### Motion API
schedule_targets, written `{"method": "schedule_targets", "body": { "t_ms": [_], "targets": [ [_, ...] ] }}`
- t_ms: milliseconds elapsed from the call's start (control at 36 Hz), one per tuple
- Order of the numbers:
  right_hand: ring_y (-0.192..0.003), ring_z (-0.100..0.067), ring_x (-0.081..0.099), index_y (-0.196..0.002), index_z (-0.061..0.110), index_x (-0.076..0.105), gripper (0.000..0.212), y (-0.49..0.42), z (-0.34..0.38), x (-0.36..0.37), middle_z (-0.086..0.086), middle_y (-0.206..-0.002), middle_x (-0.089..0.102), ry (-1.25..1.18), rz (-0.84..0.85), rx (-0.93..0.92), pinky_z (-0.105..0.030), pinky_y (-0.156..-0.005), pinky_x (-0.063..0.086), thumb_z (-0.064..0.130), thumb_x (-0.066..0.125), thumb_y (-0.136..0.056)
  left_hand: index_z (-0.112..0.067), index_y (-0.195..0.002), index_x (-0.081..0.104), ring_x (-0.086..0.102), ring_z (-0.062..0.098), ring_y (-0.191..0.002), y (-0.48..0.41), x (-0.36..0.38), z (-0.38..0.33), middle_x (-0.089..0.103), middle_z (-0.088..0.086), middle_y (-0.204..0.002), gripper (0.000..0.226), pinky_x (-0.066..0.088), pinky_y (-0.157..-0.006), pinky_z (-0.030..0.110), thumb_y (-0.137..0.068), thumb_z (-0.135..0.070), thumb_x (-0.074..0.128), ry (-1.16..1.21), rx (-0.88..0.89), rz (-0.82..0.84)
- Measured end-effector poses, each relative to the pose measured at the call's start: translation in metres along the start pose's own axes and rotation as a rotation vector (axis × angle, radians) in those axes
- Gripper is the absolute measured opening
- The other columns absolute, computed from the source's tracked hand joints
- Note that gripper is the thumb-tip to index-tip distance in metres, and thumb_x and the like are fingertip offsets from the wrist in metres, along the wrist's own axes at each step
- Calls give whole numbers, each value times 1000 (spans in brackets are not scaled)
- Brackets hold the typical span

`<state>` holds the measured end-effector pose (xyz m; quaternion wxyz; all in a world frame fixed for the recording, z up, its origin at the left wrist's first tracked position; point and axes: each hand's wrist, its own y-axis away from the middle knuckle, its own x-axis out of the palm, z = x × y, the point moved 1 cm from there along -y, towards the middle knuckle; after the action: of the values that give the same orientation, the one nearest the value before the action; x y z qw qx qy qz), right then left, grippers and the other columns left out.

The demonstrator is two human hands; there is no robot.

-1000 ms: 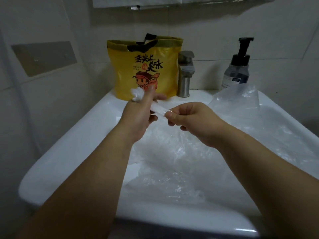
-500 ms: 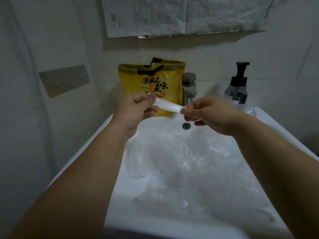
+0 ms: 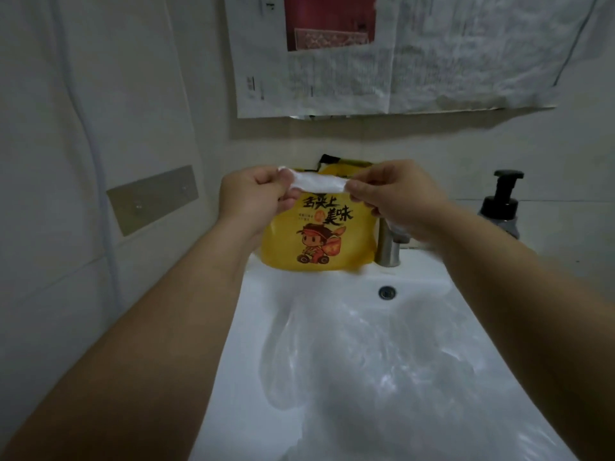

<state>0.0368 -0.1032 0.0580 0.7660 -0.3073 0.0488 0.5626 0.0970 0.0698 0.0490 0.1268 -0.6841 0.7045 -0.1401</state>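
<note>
Stretching a white strip [image 3: 317, 184] taut in front of the yellow bag [image 3: 316, 241], left hand [image 3: 253, 194] and right hand [image 3: 396, 197] each pinch an end with curled fingers. Probably the unfolding step; the next move calls for teasing its layers apart.

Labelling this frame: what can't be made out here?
Head view only.
Inside left hand and right hand: stretches of the white strip.
Behind right hand: faucet top.
Behind right forearm: pump bottle base.
Blurred, top cut by frame edge: wall paper print.
</note>
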Motion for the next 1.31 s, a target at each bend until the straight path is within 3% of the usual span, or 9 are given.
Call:
{"method": "schedule_targets", "body": {
  "t_ms": [111,167,250,556,722,917,1056,1167,1306],
  "targets": [
    [-57,5,53,-113,13,67,22,-27,6,-2,4,-85,64,86,-79,-66,-6,-43,37,22,57,-96,-8,-108,64,66,7,-76,-18,4,-2,64,7,-89,18,54,-66,14,-102,-16,48,-32,-46,51],
    [-78,-8,58,-121,13,63,27,-40,7,-4,-2,-103,65,174,-139,-110,-12,-57,44,22,52,-98,-19,-95,59,63,17,-93,-25,3,1,59,9,-100,19,55,-81,22,-103,-12,42,-111,-51,27],
    [-103,-18,57,-126,13,59,30,-61,7,-6,-6,-121,62,327,-224,-125,-26,-80,43,19,46,-100,-13,-142,44,54,25,-123,-34,-2,2,54,12,-132,45,43,-107,39,-99,1,41,-178,-19,-77],
    [-132,-37,37,-135,20,50,38,-116,-11,28,-14,-139,47,985,153,106,-56,-112,14,25,38,-100,-17,-120,65,62,12,-100,-44,-3,8,66,-12,-96,35,50,-98,34,-94,-1,48,-224,60,-85],
    [-122,-35,46,-132,13,52,40,-95,1,13,-15,-132,53,767,-122,-23,-47,-106,23,30,36,-100,-26,-90,67,57,-7,-62,-32,-2,20,68,-13,-84,32,44,-61,11,-91,0,48,-134,115,-87],
    [-78,-24,57,-115,15,64,29,-28,-17,21,-4,-91,64,358,-289,-154,-37,-71,48,20,46,-93,-24,-78,66,54,2,-60,10,1,50,65,-11,-76,33,43,-51,14,-89,1,48,-189,-42,62],
    [-60,-11,46,-110,17,67,26,19,-42,36,5,-73,53,435,-248,-107,-27,-54,30,19,49,-92,-23,-76,68,60,21,-105,44,4,86,67,-1,-99,27,48,-84,32,-89,-5,54,-433,-217,232],
    [-70,-18,54,-111,15,67,27,57,-62,43,-2,-83,60,382,-139,-42,-28,-65,47,19,49,-92,-10,-100,71,59,26,-103,70,7,124,65,7,-110,20,48,-90,32,-88,-21,60,-907,-375,501],
    [-77,-18,60,-109,17,67,23,88,-76,41,-3,-87,66,369,-10,63,-29,-64,49,19,51,-93,-4,-107,70,61,29,-110,83,11,113,65,12,-120,23,48,-88,32,-95,-8,50,-657,-317,293]
  ]
}}
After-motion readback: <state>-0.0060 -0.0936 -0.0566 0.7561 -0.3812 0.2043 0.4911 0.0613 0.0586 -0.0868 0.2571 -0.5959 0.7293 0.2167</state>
